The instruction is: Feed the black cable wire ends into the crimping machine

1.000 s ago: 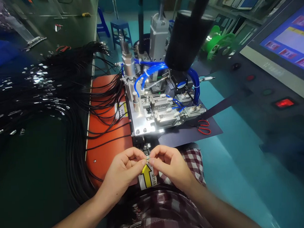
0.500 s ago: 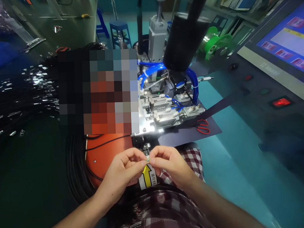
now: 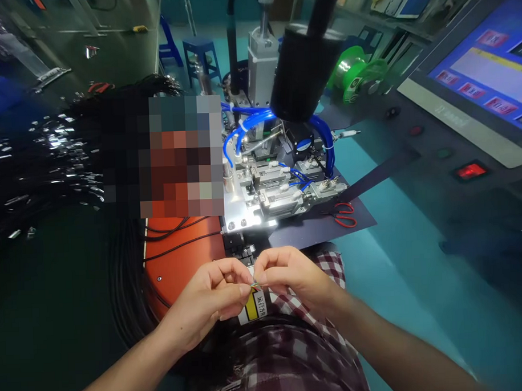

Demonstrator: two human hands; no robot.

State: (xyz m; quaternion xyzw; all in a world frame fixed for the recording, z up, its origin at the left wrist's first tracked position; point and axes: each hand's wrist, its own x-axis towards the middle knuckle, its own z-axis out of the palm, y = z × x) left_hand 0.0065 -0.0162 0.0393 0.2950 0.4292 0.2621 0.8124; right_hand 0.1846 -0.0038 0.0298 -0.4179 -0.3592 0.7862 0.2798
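Thin coloured wires [image 3: 254, 285] show between my two hands, in front of my lap. My left hand [image 3: 215, 291] pinches them between thumb and forefinger. My right hand [image 3: 287, 272] is closed in a pinch on the same wires from the other side, its fingertips almost meeting the left ones. The fingers hide most of the wires. Just below them is a white label with a yellow arrow [image 3: 251, 307]. Behind my hands is the orange machine base [image 3: 181, 249], with black cables lying over it.
A metal machine [image 3: 280, 197] with blue air tubes [image 3: 327, 142] stands ahead. Red-handled scissors [image 3: 345, 215] lie on the dark plate to its right. A control panel screen [image 3: 483, 79] is at upper right, a green wire spool [image 3: 355, 72] behind. Black cable bundles [image 3: 127, 274] hang at left.
The fingertips have shifted slightly lower, and more of the coloured wires shows between them. The camera view has turned a little, so the machine sits farther left.
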